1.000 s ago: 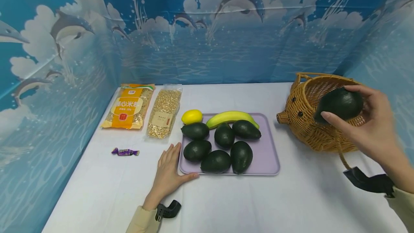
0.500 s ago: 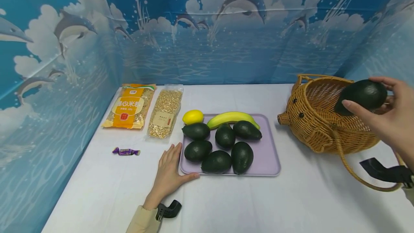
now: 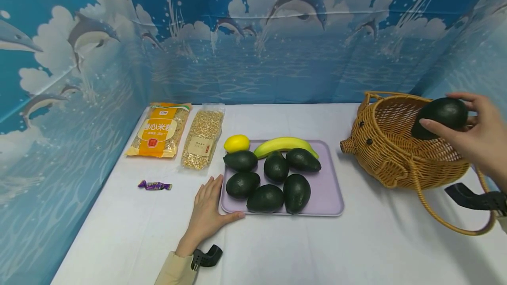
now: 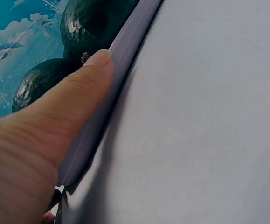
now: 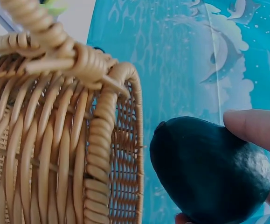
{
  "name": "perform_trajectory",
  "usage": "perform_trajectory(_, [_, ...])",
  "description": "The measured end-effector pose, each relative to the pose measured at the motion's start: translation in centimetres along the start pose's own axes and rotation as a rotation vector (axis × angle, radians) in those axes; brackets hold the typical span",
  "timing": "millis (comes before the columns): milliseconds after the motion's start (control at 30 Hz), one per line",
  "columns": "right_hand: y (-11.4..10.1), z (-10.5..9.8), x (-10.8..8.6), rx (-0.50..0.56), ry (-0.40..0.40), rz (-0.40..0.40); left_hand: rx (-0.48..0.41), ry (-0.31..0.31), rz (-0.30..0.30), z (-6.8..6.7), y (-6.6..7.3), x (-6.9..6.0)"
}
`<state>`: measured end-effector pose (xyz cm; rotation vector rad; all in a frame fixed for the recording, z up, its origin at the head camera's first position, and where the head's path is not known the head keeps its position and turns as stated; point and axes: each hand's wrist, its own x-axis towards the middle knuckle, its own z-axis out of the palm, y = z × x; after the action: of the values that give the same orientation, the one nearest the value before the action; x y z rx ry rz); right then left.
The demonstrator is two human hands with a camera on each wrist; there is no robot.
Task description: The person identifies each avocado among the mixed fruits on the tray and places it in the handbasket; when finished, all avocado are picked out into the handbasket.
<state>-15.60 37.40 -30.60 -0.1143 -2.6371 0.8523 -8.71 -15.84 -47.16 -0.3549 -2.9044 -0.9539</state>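
Observation:
My right hand [image 3: 481, 131] holds a dark green avocado [image 3: 441, 118] between thumb and fingers, above the opening of a pig-shaped wicker basket [image 3: 380, 153]. In the right wrist view the same avocado [image 5: 209, 168] appears beside the basket's woven rim [image 5: 100, 163]. My left hand [image 3: 207, 214] lies at the near left corner of a lilac tray [image 3: 325, 197], fingers extended along its side. The left wrist view has the thumb [image 4: 74, 98] on the tray's rim [image 4: 121, 60]. Several avocados [image 3: 265, 198], a banana [image 3: 283, 144] and a lemon [image 3: 236, 143] sit on the tray, the lemon at its far left corner.
Left of the tray lie an orange-labelled food packet [image 3: 158, 131], a clear bag of pale grains [image 3: 203, 137] and a purple wrapped candy [image 3: 155, 185]. The basket's handle [image 3: 431, 214] droops onto the white table. Dolphin-print cloth [image 3: 277, 65] walls the back and sides.
My right hand has moved right with the avocado, then slightly back left. The basket's handle now hangs lower in a wide loop. My left hand stays at the tray corner.

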Motion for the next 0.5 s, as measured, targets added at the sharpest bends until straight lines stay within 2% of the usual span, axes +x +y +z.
perform_trajectory(367, [-0.1, 0.2, 1.5, -0.016, -0.159, 0.035, 0.001, 0.014, 0.008, 0.0, 0.0, 0.0])
perform_trajectory(500, [1.0, 0.4, 2.1, -0.04, -0.201, 0.038, 0.001, 0.014, 0.007, 0.0, 0.0, 0.1])
